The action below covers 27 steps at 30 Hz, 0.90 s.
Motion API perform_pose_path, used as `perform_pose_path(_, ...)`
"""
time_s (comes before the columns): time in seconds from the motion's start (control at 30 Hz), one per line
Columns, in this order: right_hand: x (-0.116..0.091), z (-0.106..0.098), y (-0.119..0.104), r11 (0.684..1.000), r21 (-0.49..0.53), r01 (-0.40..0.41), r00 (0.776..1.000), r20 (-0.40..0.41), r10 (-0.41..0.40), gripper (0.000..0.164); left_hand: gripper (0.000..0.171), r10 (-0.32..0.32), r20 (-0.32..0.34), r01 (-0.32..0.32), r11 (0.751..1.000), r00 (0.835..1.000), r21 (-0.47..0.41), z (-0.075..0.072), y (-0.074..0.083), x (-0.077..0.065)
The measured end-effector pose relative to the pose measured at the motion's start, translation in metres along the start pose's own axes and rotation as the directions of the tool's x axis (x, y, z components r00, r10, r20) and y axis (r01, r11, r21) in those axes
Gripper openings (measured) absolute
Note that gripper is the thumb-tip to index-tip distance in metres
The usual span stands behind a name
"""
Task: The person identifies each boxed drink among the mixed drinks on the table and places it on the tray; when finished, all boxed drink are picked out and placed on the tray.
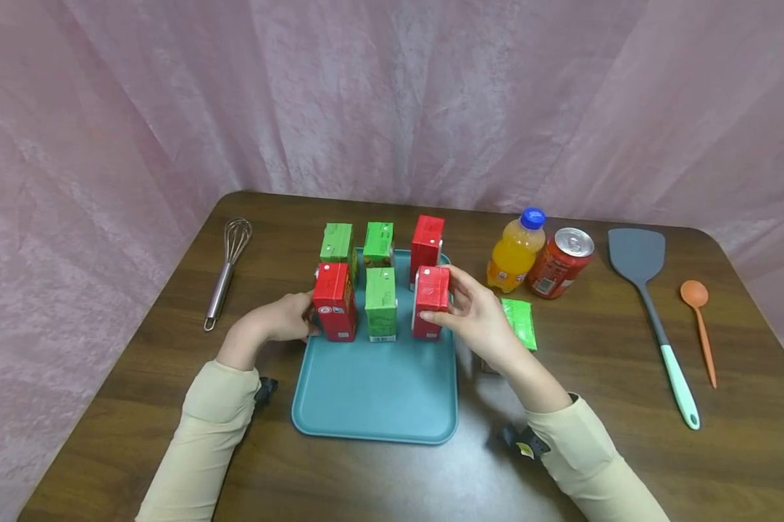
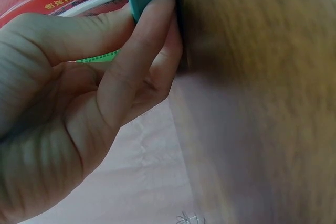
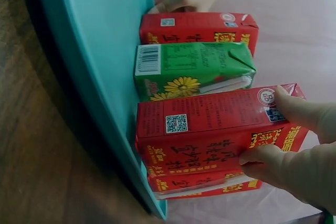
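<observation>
Brown surface (image 1: 627, 406) is carrying a teal tray (image 1: 375, 391) with six cartons standing; right hand (image 1: 473, 312) is gripping the near-right red carton (image 1: 430, 301), left hand (image 1: 281, 319) is holding the tray edge; one green carton (image 1: 519, 322) is lying outside.

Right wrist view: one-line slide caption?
Right hand grips a red carton standing on the teal tray, beside a green carton.

Brown table (image 1: 627, 449) bears tray (image 1: 372, 406), whisk (image 1: 225, 272), spatula (image 1: 653, 312), spoon (image 1: 700, 319).

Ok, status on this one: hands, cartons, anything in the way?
Right hand grips front-right red carton, upright on tray. Left hand at tray's left edge by front-left red carton. Nothing obstructing.
</observation>
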State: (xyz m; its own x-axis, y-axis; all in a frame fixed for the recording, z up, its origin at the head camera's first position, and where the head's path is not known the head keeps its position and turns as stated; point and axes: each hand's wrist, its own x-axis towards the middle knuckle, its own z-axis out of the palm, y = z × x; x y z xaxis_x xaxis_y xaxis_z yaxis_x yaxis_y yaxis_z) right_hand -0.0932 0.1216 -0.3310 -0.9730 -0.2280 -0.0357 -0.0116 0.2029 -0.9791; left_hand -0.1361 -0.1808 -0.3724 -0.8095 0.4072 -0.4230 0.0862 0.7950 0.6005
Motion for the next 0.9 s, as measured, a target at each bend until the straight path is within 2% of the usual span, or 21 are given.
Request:
perform_pose_path(0.27,0.000,0.002,0.003,0.997,-0.061,-0.051,0.999,0.015,0.052,0.077,0.060,0.004,-0.002,-0.004,1.000,1.000,-0.002,0.000,0.001,0.000)
perform_pose_path(0.37,-0.002,0.002,-0.002,0.997,-0.078,-0.021,1.000,0.010,0.022,0.081,0.060,0.008,-0.004,-0.008,1.000,1.000,-0.004,0.001,0.001,0.000)
perform_pose_path(0.5,-0.009,-0.006,-0.015,0.987,-0.146,0.063,0.998,0.018,-0.061,0.084,0.062,0.006,0.000,-0.006,1.000,1.000,-0.011,0.001,0.000,0.000)
perform_pose_path(0.63,-0.016,-0.024,-0.023,0.959,-0.233,0.161,0.987,0.046,-0.155,0.080,0.063,0.007,0.002,-0.007,1.000,1.000,-0.010,0.000,0.001,0.000)
perform_pose_path(0.7,-0.018,-0.035,-0.026,0.944,-0.273,0.187,0.982,0.086,-0.170,0.077,0.064,0.005,0.003,-0.005,1.000,1.000,-0.003,0.000,0.001,-0.001)
perform_pose_path(0.77,-0.020,-0.047,-0.027,0.925,-0.332,0.185,0.980,0.131,-0.149,0.074,0.065,-0.007,0.004,0.007,1.000,1.000,0.002,0.000,0.001,-0.001)
perform_pose_path(0.9,-0.026,-0.073,-0.028,0.853,-0.493,0.170,0.970,0.237,-0.057,0.071,0.067,-0.015,0.008,0.015,1.000,1.000,0.003,0.000,0.002,0.000)
